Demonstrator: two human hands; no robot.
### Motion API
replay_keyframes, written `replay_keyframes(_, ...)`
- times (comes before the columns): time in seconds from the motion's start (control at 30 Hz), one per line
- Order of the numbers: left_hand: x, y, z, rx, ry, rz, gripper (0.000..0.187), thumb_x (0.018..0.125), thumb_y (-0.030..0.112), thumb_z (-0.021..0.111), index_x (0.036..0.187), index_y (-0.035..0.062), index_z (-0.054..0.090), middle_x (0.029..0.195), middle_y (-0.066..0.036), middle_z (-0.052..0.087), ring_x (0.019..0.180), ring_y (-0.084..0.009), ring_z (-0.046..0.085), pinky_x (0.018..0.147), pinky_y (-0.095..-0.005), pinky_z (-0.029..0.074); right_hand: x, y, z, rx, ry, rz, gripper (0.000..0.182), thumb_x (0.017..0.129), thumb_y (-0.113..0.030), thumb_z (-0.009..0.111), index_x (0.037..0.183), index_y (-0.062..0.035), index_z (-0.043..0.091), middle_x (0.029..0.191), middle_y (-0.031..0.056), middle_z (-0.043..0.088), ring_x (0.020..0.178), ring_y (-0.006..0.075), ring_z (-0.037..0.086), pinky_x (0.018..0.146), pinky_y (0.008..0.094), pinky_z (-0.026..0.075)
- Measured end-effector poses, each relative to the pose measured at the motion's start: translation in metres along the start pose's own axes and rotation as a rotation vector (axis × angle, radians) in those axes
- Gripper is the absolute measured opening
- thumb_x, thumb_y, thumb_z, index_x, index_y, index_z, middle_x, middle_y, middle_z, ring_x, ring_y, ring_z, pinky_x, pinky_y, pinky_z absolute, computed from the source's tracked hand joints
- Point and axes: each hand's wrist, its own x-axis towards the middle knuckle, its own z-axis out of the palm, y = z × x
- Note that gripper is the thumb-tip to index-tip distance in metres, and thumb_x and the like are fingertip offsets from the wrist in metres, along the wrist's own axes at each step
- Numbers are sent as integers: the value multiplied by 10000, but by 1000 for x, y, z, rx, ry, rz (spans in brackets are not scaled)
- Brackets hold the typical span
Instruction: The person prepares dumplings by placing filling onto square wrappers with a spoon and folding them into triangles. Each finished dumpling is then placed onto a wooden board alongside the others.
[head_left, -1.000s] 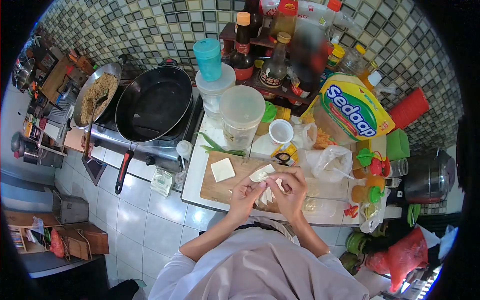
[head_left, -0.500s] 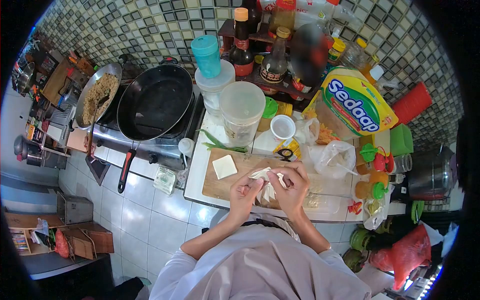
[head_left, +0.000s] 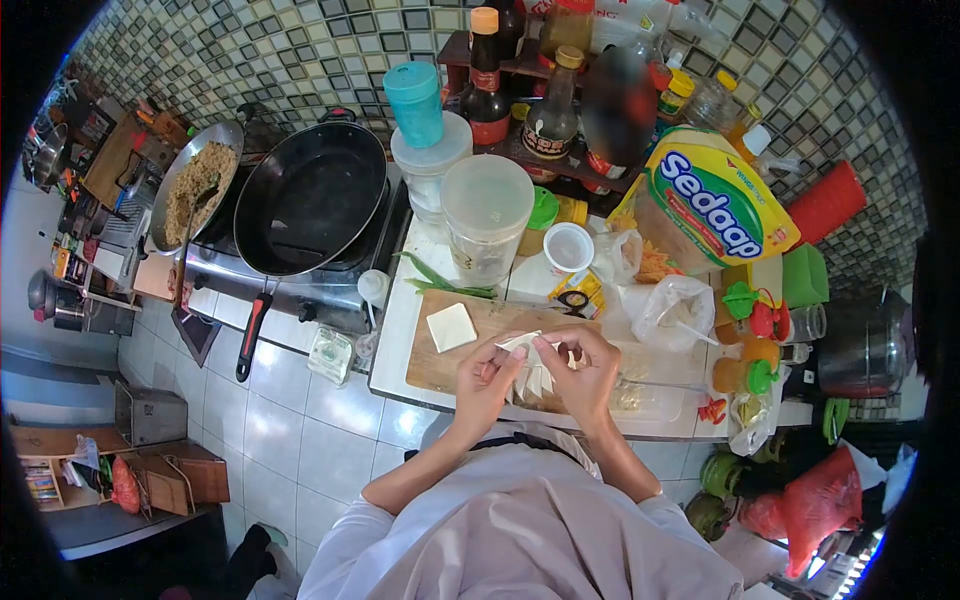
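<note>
My left hand [head_left: 487, 378] and my right hand [head_left: 582, 372] are close together over the wooden cutting board [head_left: 422, 368]. Both are closed, thumbs and fingers pinching a thin, pale dough wrapper [head_left: 520, 343] between them; part of it is hidden by the fingers. Below and between the hands lie several pale folded dough pieces [head_left: 533, 385], partly covered. To the left on the board sits a white square stack of wrappers [head_left: 452, 327].
Behind the board are green leaves [head_left: 440, 280], a lidded tub [head_left: 487, 220], a white cup [head_left: 568, 247] and scissors [head_left: 573, 300]. On the left, a black frying pan [head_left: 312, 200] and a pan of brown crumbly food [head_left: 205, 185] rest on the stove. A plastic bag [head_left: 675, 315] lies right.
Both hands stay pinched on the wrapper, which has shifted slightly as the fingers work its edge. The camera view has tilted a little. A foot now shows at the lower left.
</note>
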Motion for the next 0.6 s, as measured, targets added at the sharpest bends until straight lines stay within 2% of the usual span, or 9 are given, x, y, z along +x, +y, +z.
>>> replay_keyframes(0.2,2,14,8,-8,-11,15,241,841,95,537,1052,-20,527,691,33,519,629,-1,436,549,-147,339,-2,5,-1,73,-22,98,76,682,-78,680,719,-51,619,631,9,578,491,53,436,472,201,310)
replay_keyframes(0.23,2,15,8,20,-11,8,234,840,99,539,1045,-13,533,651,50,493,592,6,410,517,-145,317,-1,5,-1,108,-27,91,105,689,-70,672,769,-47,609,640,3,580,497,44,434,471,195,308)
replay_keyframes(0.37,5,10,-2,64,-41,-8,183,842,106,537,983,-11,552,636,61,472,563,6,388,484,-154,294,1,5,-3,217,-104,123,236,713,-6,637,927,-26,539,687,-11,578,539,7,432,477,155,308)
replay_keyframes(0.43,7,16,-3,75,-81,-100,127,842,117,541,888,2,570,610,72,442,537,8,358,457,-162,265,2,1,-2,256,-112,152,254,715,-10,629,950,-32,537,701,-12,583,526,10,420,472,161,300)
replay_keyframes(0.5,10,13,-9,101,-81,-101,127,848,130,535,853,8,571,608,69,445,537,7,362,459,-164,269,2,1,-2,296,-120,180,272,717,-15,622,974,-37,535,714,-12,587,513,14,409,468,166,293)
replay_keyframes(0.6,12,21,-1,78,-61,-98,160,860,157,518,806,16,572,617,60,460,549,4,377,470,-165,289,0,6,-4,221,-155,113,282,737,-2,609,997,-40,504,691,-24,563,539,-1,426,477,152,301)
